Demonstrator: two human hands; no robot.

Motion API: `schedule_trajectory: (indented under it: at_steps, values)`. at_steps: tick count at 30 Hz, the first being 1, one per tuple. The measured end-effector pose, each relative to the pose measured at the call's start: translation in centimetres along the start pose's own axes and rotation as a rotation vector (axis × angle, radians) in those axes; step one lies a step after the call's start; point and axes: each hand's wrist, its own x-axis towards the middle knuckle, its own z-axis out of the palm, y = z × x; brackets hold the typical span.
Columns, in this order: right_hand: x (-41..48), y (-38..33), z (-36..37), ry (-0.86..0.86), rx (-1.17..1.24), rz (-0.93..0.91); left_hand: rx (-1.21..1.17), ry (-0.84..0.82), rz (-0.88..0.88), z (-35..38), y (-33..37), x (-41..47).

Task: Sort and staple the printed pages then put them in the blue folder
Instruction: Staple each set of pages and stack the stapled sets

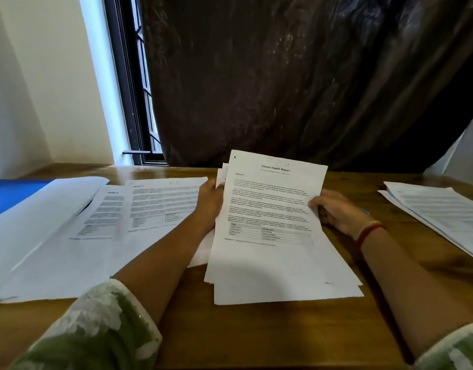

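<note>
The top sheet (270,209) of the stack (288,292) carries the printed heading "Sample Health Report", with "C 10" handwritten in pen just above it. Its smaller print and table are too blurred to read, and so is the print on the pages (160,206) lying to the left.
</note>
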Motion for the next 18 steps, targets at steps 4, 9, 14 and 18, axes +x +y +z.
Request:
schedule_trajectory:
  at_steps: [4,9,14,18]
  values:
    - [0.3,-0.1,0.0,0.049,-0.015,-0.069,-0.027,0.026,0.003,0.0,0.4,-0.5]
    - [0.1,0.0,-0.3,-0.022,0.089,-0.126,-0.119,0.038,-0.010,-0.3,0.5,-0.6]
    - [-0.1,0.2,0.5,-0.161,0.233,-0.154,-0.084,0.040,-0.014,-0.4,0.5,-0.3]
    - [0.0,0.9,1.2,-0.133,0.197,-0.140,-0.118,0.023,-0.020,-0.1,0.7,-0.4]
